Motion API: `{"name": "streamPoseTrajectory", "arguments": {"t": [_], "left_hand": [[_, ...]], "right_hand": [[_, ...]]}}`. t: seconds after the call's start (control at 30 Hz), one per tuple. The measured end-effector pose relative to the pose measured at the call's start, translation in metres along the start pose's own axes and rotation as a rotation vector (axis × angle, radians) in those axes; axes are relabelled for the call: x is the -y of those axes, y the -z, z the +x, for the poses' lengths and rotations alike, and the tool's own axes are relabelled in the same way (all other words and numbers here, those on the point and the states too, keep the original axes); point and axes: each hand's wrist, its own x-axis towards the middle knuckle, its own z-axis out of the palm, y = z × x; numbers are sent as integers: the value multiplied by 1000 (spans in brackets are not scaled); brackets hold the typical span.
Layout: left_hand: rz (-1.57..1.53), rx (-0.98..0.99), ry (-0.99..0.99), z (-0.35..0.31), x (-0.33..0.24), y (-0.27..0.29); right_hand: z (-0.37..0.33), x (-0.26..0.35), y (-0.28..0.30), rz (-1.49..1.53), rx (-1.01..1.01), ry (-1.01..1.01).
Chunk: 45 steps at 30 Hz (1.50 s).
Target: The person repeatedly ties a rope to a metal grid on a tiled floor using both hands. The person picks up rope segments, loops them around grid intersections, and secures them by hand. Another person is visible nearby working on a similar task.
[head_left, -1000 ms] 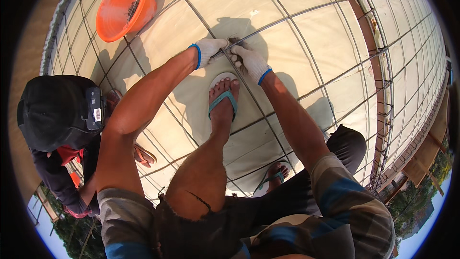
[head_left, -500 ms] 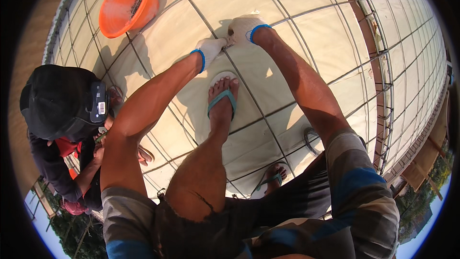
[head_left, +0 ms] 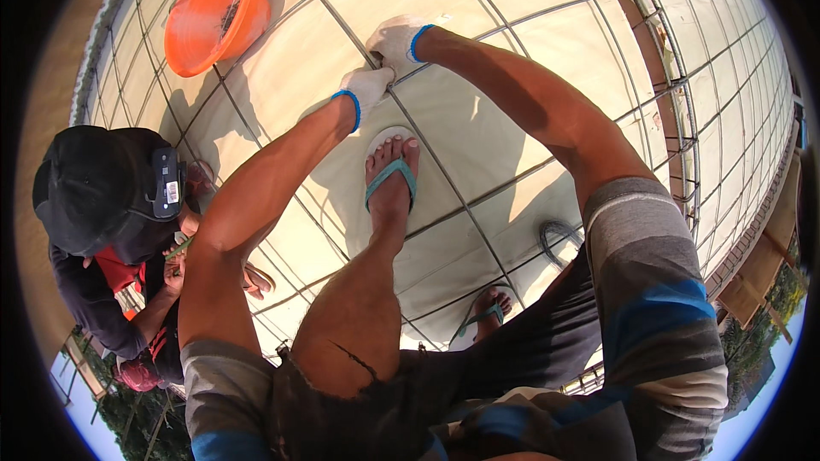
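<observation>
White knit gloves with blue cuffs cover both of my hands, which meet at a crossing of the steel rebar grid [head_left: 448, 181]. My left hand [head_left: 367, 88] is closed, its thumb and fingers pinched by the bars. Curled just above and to the right of it, my right hand [head_left: 398, 41] bends over the same crossing with its fingers closed. Whatever the two hands grip is hidden by the gloves or too small to name. Below them, my foot in a teal flip-flop [head_left: 395, 177] stands between the bars on the pale sheeting [head_left: 478, 141].
An orange basin [head_left: 205, 21] holding dark bits stands at the upper left. A person in a black cap [head_left: 90, 188] crouches close by on the left. A wire coil [head_left: 559, 242] lies near my other foot. Along the right runs a raised rebar cage [head_left: 675, 119].
My right hand has shifted left and its forearm has swung flatter, with the elbow further out. The small metal bit seen between the gloves before is now hidden. My left hand stays at the crossing.
</observation>
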Motion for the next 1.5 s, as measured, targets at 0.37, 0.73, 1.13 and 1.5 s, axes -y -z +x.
{"name": "streamPoseTrajectory", "arguments": {"t": [0.37,0.73,1.13,1.5], "left_hand": [[31,87,25,-1,9,29],[146,-135,-258,-58,21,33],[327,-400,-776,-61,77,5],[28,-279,-688,-49,84,9]], "right_hand": [[-98,85,-79,210,-608,-311],[-114,85,-55,199,-445,-207],[-99,144,-32,504,-262,-595],[-56,73,14,78,66,-108]]}}
